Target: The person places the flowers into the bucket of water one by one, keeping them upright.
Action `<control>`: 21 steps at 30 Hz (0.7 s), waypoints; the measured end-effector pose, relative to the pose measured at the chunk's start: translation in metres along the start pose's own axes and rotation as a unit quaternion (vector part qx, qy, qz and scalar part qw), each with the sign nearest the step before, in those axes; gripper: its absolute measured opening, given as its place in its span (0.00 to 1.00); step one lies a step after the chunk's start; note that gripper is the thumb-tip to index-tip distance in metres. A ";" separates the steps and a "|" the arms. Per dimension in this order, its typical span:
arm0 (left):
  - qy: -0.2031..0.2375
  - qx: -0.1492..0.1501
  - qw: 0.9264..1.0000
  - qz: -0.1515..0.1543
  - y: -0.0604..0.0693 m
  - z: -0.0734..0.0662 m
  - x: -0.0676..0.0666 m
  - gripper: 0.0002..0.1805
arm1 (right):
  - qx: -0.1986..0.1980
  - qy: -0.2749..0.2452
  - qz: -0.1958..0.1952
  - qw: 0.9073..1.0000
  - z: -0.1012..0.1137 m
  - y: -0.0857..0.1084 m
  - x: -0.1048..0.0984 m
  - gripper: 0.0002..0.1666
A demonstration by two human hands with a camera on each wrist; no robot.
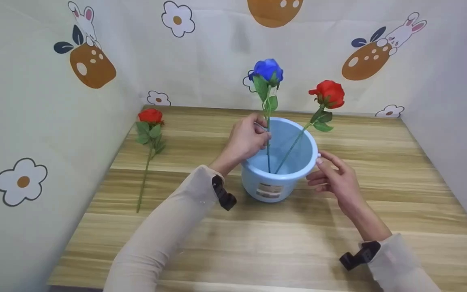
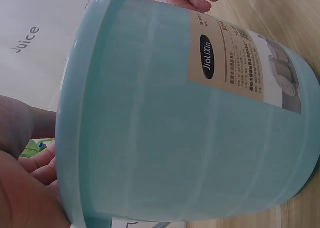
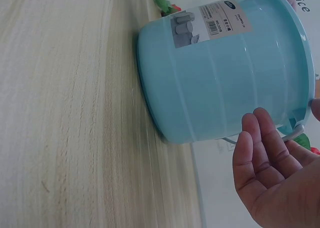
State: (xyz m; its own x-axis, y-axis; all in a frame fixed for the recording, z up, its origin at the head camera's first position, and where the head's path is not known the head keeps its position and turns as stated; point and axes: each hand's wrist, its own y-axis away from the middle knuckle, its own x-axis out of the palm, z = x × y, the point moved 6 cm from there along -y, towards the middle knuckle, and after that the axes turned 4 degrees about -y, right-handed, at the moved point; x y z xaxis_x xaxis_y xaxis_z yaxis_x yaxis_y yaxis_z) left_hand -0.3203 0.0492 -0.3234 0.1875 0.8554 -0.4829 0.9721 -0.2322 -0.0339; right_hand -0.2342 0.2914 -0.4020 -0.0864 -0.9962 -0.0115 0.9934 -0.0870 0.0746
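Observation:
My left hand (image 1: 249, 136) pinches the green stem of a blue rose (image 1: 269, 71), which stands nearly upright with its lower end inside a light blue bucket (image 1: 268, 190). Inside that bucket a red rose (image 1: 330, 95) leans to the right against the rim. At the bucket's right edge, beside the handle joint, the thumb and index finger of my right hand (image 1: 341, 182) touch the rim; its other fingers are loosely extended near the wall. In the left wrist view the bucket (image 2: 165, 108) hides most of the left fingers. The right wrist view shows the right hand (image 3: 280, 173) beside the bucket.
Another red rose (image 1: 151, 117) lies on the wooden table (image 1: 258, 251) at the left, its stem toward the front. Printed cloth walls (image 1: 209, 61) with flowers and rabbits enclose the back and sides. The bucket's label (image 2: 240, 63) faces the front.

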 end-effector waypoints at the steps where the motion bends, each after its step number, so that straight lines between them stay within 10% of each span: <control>1: -0.005 -0.001 1.000 0.001 0.000 -0.001 0.000 0.11 | 0.000 0.000 0.000 1.000 0.000 0.000 0.000 0.32; 21: -0.147 0.022 0.989 0.021 -0.002 -0.011 0.011 0.10 | -0.007 0.000 0.001 1.000 0.000 -0.001 0.000 0.30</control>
State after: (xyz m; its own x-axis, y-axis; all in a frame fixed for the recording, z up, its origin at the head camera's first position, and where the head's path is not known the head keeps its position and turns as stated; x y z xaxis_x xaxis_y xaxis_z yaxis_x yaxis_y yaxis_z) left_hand -0.3188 0.0640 -0.3186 0.1720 0.6742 -0.7182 0.9558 -0.2906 -0.0439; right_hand -0.2354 0.2918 -0.4024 -0.0844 -0.9964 -0.0117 0.9946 -0.0850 0.0603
